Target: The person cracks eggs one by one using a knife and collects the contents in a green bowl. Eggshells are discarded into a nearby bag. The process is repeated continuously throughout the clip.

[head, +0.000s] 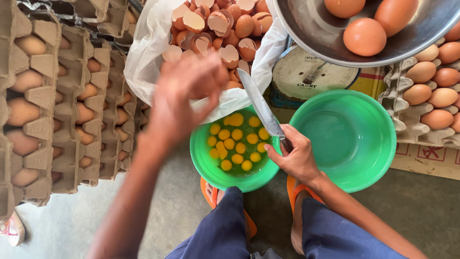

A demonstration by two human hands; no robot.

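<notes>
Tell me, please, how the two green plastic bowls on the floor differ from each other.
The left green plastic bowl holds many raw egg yolks in clear liquid, while the right green plastic bowl holds nothing I can make out. The left bowl is partly covered by the white plastic bag of broken eggshells and the steel knife in the right hand; the right bowl lies open and looks larger. Both are round, green and rest on the floor.
</notes>
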